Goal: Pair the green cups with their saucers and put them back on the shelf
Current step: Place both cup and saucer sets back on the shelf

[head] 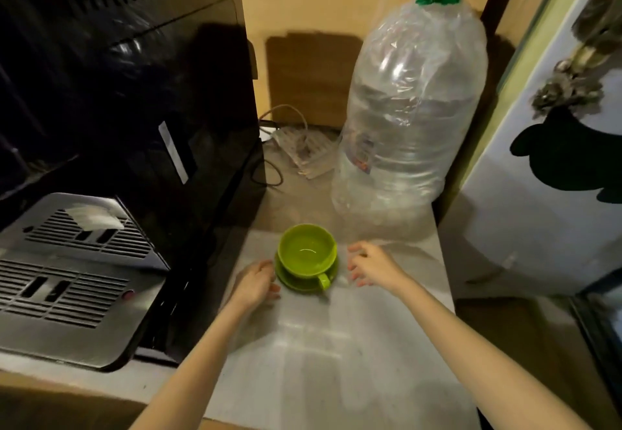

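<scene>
A green cup (307,249) stands upright on a green saucer (296,282) on the grey shelf surface (336,345). Its handle points toward me. My left hand (255,283) is just left of the saucer, fingers curled close to its rim; whether they touch it I cannot tell. My right hand (368,265) hovers a little to the right of the cup with fingers spread, holding nothing.
A black coffee machine (134,126) with a metal drip tray (67,278) fills the left. A large clear plastic water bottle (410,110) with a green cap stands behind the cup. A power strip and cables (303,150) lie at the back. A white fridge (555,177) bounds the right.
</scene>
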`<action>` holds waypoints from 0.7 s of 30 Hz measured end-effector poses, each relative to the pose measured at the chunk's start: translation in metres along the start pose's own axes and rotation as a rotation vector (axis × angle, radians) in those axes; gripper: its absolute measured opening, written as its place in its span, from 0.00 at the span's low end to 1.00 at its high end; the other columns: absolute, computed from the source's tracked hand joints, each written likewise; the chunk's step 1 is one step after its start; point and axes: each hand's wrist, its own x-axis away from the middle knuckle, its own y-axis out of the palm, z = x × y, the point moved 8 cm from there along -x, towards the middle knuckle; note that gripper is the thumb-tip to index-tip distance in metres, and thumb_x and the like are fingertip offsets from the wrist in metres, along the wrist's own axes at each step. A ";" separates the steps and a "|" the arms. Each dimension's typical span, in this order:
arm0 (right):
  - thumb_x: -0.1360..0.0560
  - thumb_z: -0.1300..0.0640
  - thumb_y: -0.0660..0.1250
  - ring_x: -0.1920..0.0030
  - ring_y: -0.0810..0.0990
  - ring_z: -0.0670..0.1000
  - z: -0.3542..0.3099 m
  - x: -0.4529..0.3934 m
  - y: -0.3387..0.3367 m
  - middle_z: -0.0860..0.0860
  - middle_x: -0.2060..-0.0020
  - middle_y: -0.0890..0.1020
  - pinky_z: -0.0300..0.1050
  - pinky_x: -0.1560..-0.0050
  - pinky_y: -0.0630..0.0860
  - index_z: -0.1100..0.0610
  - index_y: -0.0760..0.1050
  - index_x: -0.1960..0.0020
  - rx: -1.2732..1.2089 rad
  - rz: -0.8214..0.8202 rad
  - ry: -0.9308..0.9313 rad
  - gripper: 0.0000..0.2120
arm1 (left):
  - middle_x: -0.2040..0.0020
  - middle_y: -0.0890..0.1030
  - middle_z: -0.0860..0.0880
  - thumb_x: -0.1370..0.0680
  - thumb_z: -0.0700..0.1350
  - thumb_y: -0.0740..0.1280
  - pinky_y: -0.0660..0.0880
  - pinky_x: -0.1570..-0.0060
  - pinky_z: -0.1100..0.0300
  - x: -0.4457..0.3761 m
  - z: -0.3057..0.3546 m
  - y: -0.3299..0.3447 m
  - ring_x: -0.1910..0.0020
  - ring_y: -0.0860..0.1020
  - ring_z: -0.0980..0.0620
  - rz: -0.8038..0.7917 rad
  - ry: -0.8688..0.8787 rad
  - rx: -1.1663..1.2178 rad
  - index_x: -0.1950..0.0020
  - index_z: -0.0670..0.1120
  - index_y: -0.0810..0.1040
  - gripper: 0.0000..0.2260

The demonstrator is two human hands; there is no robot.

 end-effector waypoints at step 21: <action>0.26 0.71 0.59 0.84 0.77 0.48 0.024 -0.037 0.034 0.52 0.85 0.77 0.40 0.80 0.77 0.59 0.66 0.60 -0.181 -0.009 0.166 0.09 | 0.65 0.80 0.40 0.28 0.31 0.66 0.78 0.75 0.63 -0.047 -0.019 0.007 0.71 0.80 0.49 0.015 -0.078 0.020 0.56 0.37 0.76 0.04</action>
